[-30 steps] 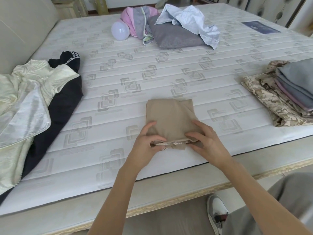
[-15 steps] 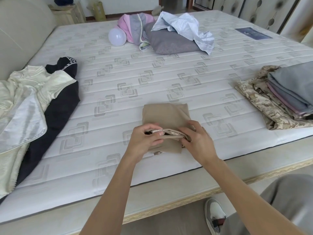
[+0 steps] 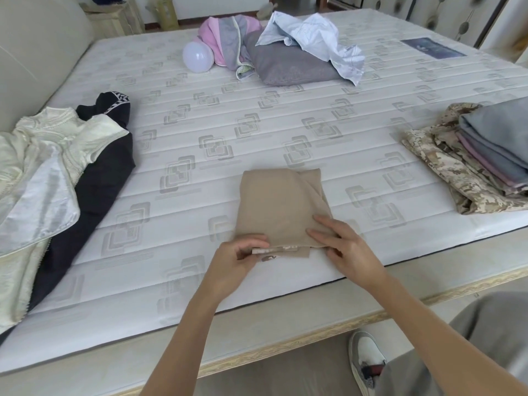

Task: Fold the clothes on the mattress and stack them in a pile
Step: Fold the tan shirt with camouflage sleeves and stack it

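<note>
A tan garment (image 3: pixel 277 207) lies folded into a small rectangle near the front edge of the white mattress (image 3: pixel 257 115). My left hand (image 3: pixel 237 261) pinches its near left corner, thumb on top. My right hand (image 3: pixel 343 250) holds the near right edge, fingers lying on the cloth and thumb tucked under. At the right edge a pile of folded clothes (image 3: pixel 491 141) rests on a camouflage garment (image 3: pixel 445 172). Unfolded cream (image 3: pixel 37 172) and black (image 3: pixel 97 178) garments lie at the left. A crumpled light blue shirt (image 3: pixel 314 41) and a pink-grey garment (image 3: pixel 225 38) lie at the back.
A grey pillow (image 3: pixel 288 64) and a white bulb-shaped lamp (image 3: pixel 198 56) sit at the back by the crumpled clothes. A padded headboard (image 3: pixel 37 44) rises on the left. The bed frame edge (image 3: pixel 285 332) runs in front of me, with my shoe (image 3: pixel 367 358) on the floor.
Both hands lifted the garment's near edge half a second ago. Now the edge is lower again, close to the mattress, and the hands are spread slightly wider along it.
</note>
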